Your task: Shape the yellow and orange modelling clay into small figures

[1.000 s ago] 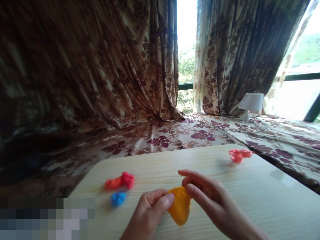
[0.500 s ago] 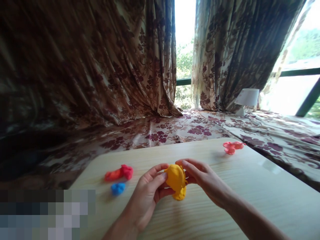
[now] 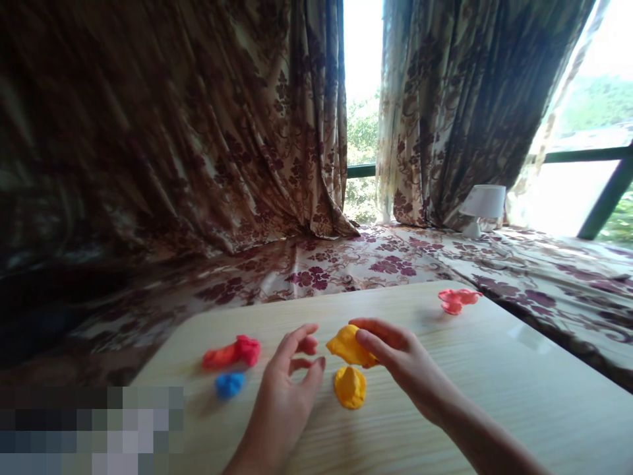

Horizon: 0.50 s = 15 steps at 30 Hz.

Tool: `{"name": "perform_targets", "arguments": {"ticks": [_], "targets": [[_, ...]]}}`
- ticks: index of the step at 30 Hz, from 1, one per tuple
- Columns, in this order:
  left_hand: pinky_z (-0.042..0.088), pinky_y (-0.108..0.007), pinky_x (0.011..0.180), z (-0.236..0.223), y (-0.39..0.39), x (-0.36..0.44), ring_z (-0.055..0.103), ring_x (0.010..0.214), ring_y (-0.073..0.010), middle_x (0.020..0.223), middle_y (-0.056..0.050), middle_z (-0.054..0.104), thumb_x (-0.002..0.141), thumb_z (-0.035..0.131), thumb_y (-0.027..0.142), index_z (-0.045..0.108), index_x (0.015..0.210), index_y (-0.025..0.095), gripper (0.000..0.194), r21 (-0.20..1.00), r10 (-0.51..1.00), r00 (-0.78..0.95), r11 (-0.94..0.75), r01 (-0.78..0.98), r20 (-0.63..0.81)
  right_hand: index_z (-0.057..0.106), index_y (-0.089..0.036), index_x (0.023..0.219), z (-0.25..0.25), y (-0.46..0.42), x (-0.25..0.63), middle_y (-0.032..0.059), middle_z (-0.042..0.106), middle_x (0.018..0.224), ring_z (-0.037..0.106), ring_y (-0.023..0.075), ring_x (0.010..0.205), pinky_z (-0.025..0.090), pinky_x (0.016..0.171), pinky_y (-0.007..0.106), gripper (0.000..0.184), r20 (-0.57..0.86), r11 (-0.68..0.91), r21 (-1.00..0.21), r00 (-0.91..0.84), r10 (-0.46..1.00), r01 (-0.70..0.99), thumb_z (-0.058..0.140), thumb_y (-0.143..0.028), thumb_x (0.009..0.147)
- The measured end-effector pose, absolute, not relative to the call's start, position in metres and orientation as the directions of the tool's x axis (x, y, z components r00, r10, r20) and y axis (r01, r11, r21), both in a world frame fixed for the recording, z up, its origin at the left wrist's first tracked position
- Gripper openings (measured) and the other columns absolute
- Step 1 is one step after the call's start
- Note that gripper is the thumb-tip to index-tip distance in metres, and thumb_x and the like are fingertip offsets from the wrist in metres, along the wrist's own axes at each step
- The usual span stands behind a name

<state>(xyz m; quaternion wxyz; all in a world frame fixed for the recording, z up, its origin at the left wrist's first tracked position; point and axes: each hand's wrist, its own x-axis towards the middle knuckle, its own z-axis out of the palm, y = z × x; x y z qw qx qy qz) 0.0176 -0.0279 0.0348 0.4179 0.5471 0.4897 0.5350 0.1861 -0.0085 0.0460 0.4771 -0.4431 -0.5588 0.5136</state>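
My right hand pinches a flattened piece of yellow clay just above the light wooden table. A second, smaller lump of yellow clay lies on the table right below it. My left hand hovers beside both pieces with its fingers apart and nothing in them. To its left lie a red and orange clay roll and a small blue clay lump.
A pink clay piece sits near the table's far right corner. Beyond the table, flowered cloth covers a ledge below patterned curtains. A small white lamp stands by the window.
The one yellow lump has come apart into two pieces. My left hand let go and opened, a small piece now lies on the table, and my right hand kept the flat piece.
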Motion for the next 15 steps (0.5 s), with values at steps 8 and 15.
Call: {"name": "perform_targets", "arguments": {"ticks": [8, 15], "targets": [[0.048, -0.024, 0.076, 0.031, -0.03, 0.023, 0.061, 0.084, -0.0161, 0.089, -0.002, 0.066, 0.077, 0.055, 0.016, 0.067, 0.091, 0.023, 0.02, 0.821, 0.889, 0.033, -0.435, 0.369, 0.456, 0.06, -0.017, 0.111, 0.045, -0.021, 0.184, 0.0058, 0.066, 0.096, 0.06, 0.0184, 0.086, 0.051, 0.071, 0.027, 0.039, 0.119, 0.167, -0.978, -0.322, 0.939, 0.126, 0.056, -0.043, 0.081], [0.048, -0.023, 0.073, 0.028, -0.029, 0.023, 0.062, 0.079, -0.0152, 0.084, -0.001, 0.066, 0.075, 0.054, 0.011, 0.066, 0.087, 0.021, 0.02, 0.82, 0.897, -0.009, -0.4, 0.409, 0.443, 0.063, -0.022, 0.099, 0.036, -0.022, 0.177, 0.0016, 0.062, 0.091, 0.058, 0.0134, 0.078, 0.048, 0.07, 0.023, 0.025, 0.381, 0.485, -0.817, -0.34, 0.86, 0.311, 0.054, -0.011, 0.078]]}}
